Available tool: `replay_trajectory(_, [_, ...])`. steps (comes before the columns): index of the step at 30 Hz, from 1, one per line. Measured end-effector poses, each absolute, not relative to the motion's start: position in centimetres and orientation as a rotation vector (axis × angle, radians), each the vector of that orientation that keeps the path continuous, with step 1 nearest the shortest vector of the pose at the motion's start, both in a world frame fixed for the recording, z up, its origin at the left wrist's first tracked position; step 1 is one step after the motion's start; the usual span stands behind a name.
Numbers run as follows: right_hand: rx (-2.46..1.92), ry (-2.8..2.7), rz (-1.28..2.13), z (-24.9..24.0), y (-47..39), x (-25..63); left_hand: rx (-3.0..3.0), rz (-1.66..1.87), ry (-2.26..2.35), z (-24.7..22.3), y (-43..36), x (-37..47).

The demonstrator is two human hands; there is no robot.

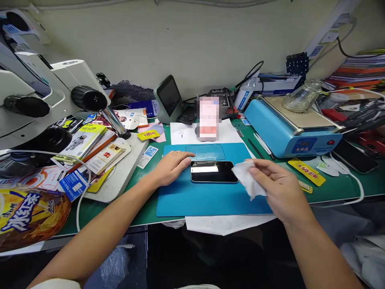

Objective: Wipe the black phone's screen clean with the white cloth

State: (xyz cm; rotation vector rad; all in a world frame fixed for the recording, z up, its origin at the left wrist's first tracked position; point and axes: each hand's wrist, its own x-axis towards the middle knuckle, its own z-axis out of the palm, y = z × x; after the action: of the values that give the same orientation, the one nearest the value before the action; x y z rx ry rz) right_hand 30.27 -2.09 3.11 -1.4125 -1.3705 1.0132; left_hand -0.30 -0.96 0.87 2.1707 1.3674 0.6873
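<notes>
In the head view, one black phone (214,173) lies on one blue mat (186,204), between the person's two hands. One clear sheet (207,153) lies just behind the phone; one blue machine (270,134), bearing one glass jar (302,96), stands behind and right of it. The left hand (173,166), loosely open, is at the phone's left end; contact is unclear. The right hand (278,184), beside the phone's right end, pinches one white cloth (250,180).
</notes>
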Motion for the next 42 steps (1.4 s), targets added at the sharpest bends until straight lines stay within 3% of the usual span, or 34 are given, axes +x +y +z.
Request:
replay_trajectory(2, [-1.419, -1.566, 0.990, 2.8, -1.9, 29.2, 2.166, 0.695, 1.370, 0.7, -0.9, -0.4])
replay_trajectory(9, [-1.391, -2.042, 0.332, 1.8, -2.3, 29.4, 2.190, 0.668, 1.373, 0.6, -1.0, -0.5])
replay_trajectory(14, [-1.092, -2.361, 0.301, 0.8, -5.0, 28.0, 2.213, 0.666, 1.355, 0.6, -1.0, -0.2])
replay_trajectory(19, [-1.137, -2.550, 0.289, 0.0, -5.7, 26.8, 2.198, 0.703, 1.366, 0.6, -1.0, -0.4])
replay_trajectory(34, [-1.509, -2.160, 0.086, -0.7, -2.7, 33.6, 2.212, 0.657, 1.363, 0.9, -1.0, -0.3])
replay_trajectory(42, [-1.545, -1.970, 0.197, 0.6, -2.8, 33.6, 2.200, 0.665, 1.384, 0.7, -1.1, -0.4])
